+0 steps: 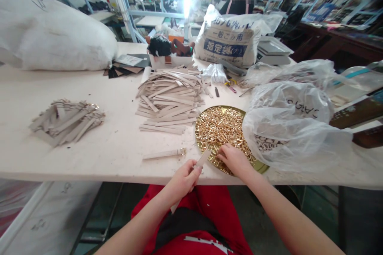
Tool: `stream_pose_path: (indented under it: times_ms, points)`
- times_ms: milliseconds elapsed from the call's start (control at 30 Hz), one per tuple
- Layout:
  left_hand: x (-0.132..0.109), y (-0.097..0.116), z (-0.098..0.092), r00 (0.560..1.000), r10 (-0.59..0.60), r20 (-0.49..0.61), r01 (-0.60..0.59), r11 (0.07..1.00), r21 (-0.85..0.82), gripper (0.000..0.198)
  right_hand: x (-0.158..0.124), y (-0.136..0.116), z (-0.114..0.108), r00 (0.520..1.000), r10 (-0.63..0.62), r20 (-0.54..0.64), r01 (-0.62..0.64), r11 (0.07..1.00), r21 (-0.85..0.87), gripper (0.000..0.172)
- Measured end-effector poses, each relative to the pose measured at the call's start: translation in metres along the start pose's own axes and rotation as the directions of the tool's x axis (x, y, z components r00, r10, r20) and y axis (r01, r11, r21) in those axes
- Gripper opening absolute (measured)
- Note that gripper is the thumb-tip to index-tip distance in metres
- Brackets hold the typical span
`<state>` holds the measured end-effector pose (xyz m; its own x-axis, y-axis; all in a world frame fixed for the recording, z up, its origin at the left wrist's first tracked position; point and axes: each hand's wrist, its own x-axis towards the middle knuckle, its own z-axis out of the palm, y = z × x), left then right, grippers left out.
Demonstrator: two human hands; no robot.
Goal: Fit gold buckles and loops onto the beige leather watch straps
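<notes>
My left hand [187, 176] is closed round a grey-beige strap [204, 158], whose flat end sticks out toward the tray. At the near edge of a round gold tray [263, 167], my right hand [235, 159] has its fingers bent together over a heap of small gold buckles [220, 127]. What lies between those fingertips is hidden. One strap with a gold buckle on its end [164, 154] rests on the table left of the tray. Behind it lies a large pile of plain straps [172, 95]. Farther left is a bundle of straps with gold buckles [68, 121].
Clear plastic bags [293, 107] crowd the tray's right side. At the back stand a printed white sack [229, 44], a scale [273, 50] and a box of dark items [170, 61]. A big white sack [56, 36] fills the back left. Another person [239, 4] is beyond the table.
</notes>
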<state>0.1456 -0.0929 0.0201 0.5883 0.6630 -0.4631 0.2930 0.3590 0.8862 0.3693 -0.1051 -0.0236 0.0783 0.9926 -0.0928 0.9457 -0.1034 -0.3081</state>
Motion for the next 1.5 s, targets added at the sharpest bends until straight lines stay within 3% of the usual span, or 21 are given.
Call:
stream_pose_path:
  times_ms: [300, 500, 567, 633, 700, 767, 800, 867, 900, 967, 1100, 1167, 1267, 1367, 1500]
  points:
    - [0.007, -0.013, 0.009, 1.0, 0.02, 0.017, -0.02, 1.0, -0.016, 0.022, 0.017, 0.004, 0.001, 0.995, 0.064, 0.075, -0.073, 0.99, 0.121, 0.008]
    - [0.016, -0.015, 0.012, 0.994, 0.082, -0.075, -0.085, 0.995, -0.042, 0.018, 0.013, 0.001, -0.008, 0.996, 0.092, 0.016, -0.093, 0.967, 0.236, 0.012]
    - [0.021, -0.012, 0.013, 0.985, 0.125, -0.117, -0.13, 0.991, -0.033, 0.017, 0.004, -0.009, -0.011, 0.994, 0.112, 0.006, -0.106, 0.929, 0.355, 0.013]
    - [0.027, -0.008, 0.016, 0.978, 0.151, -0.141, -0.157, 0.987, -0.032, 0.02, -0.008, -0.024, -0.012, 0.988, 0.145, 0.052, -0.144, 0.752, 0.644, 0.017]
    - [0.031, -0.003, 0.021, 0.974, 0.167, -0.15, -0.173, 0.984, -0.028, 0.022, -0.02, -0.044, -0.009, 0.974, 0.18, 0.136, -0.195, 0.375, 0.906, 0.022]
    - [0.032, -0.001, 0.025, 0.967, 0.179, -0.18, -0.181, 0.983, 0.009, 0.021, -0.029, -0.062, -0.003, 0.955, 0.235, 0.179, -0.197, 0.055, 0.979, 0.024]
    - [0.032, -0.001, 0.027, 0.96, 0.191, -0.206, -0.186, 0.982, 0.043, 0.019, -0.032, -0.069, 0.002, 0.944, 0.274, 0.183, -0.18, -0.037, 0.983, 0.024]
    - [0.029, -0.003, 0.028, 0.941, 0.225, -0.252, -0.198, 0.972, 0.126, 0.017, -0.034, -0.078, 0.012, 0.925, 0.338, 0.173, -0.143, -0.113, 0.983, 0.022]
    - [0.028, -0.005, 0.027, 0.935, 0.238, -0.262, -0.201, 0.966, 0.162, 0.016, -0.034, -0.08, 0.016, 0.923, 0.35, 0.162, -0.135, -0.102, 0.986, 0.02]
    - [0.024, -0.007, 0.024, 0.932, 0.253, -0.26, -0.198, 0.955, 0.22, 0.016, -0.033, -0.08, 0.022, 0.936, 0.33, 0.122, -0.134, 0.016, 0.991, 0.014]
    - [0.022, -0.004, 0.012, 0.924, 0.265, -0.275, -0.163, 0.925, 0.343, 0.017, -0.032, -0.07, 0.015, 0.987, 0.16, -0.011, -0.065, 0.459, 0.886, 0.012]
    - [0.023, -0.001, 0.006, 0.923, 0.268, -0.277, -0.142, 0.905, 0.402, 0.017, -0.036, -0.065, 0.006, 1.0, 0.022, -0.017, 0.001, 0.578, 0.816, 0.018]
    - [0.023, 0.001, 0.0, 0.946, 0.247, -0.211, -0.131, 0.883, 0.45, 0.017, -0.044, -0.06, -0.005, 0.994, -0.105, -0.035, 0.094, 0.631, 0.77, 0.013]
    - [0.02, 0.002, 0.0, 0.978, 0.169, -0.123, -0.106, 0.908, 0.406, 0.017, -0.049, -0.056, -0.005, 0.991, -0.113, -0.077, 0.133, 0.664, 0.736, 0.013]
    - [0.014, 0.005, 0.002, 1.0, 0.008, 0.016, -0.012, 0.968, 0.252, 0.011, -0.045, -0.054, 0.001, 0.996, -0.088, -0.023, 0.074, 0.639, 0.765, 0.012]
